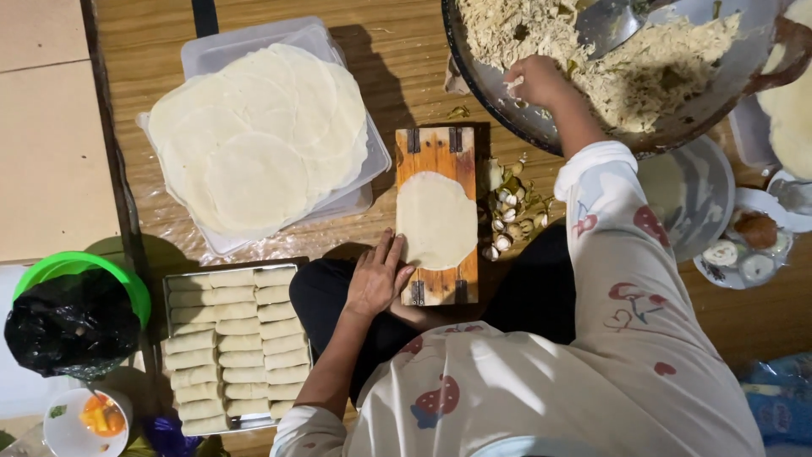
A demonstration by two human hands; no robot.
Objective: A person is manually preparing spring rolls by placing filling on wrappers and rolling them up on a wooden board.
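The person's left hand point(376, 279) lies flat, fingers point(391, 252) spread open, on the lower left edge of a small rectangular wooden board with dark metal hinges point(437, 152). On that board rests one thin round pale dough wrapper point(436, 220), its near edge just beside the fingertips. The right hand point(534, 80) reaches up into a large round metal pan point(524, 127) heaped with shredded pale yellowish filling point(651, 68); the fingers are curled closed around a pinch of that filling. A metal spoon point(609, 21) lies in the filling near the top of the pan.

Left of the board, a stack of the same round pale wrappers point(262, 140) sits on an upturned translucent plastic container point(338, 203). Below it, a rectangular metal tray point(169, 283) holds neat rows of finished pale rolls point(237, 347). A green plastic bucket lined with a black bag point(72, 317) stands at the far left, with a small white bowl of orange pieces point(93, 419) below it. Between board and pan lies a small pile of garlic cloves and peels point(512, 220). At the right, a small patterned plate with round snacks point(744, 250) rests on the wooden floor point(152, 51).
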